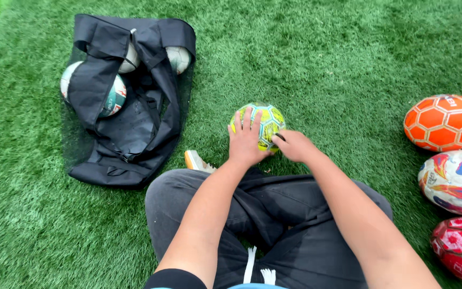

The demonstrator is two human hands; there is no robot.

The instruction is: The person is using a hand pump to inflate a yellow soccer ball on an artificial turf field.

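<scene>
Left hand (246,143) lies flat, fingers spread, on the yellow-green football (260,126) — right hand (294,145) pinches something dark at its side; left of it the mesh ball bag (129,128) holds three balls, four lie loose to its right.

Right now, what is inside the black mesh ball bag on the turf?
The black mesh ball bag shows three balls: a white-and-teal ball at its left edge and two pale balls near the top. The black fabric panels cover most of each; anything deeper inside is hidden.
</scene>
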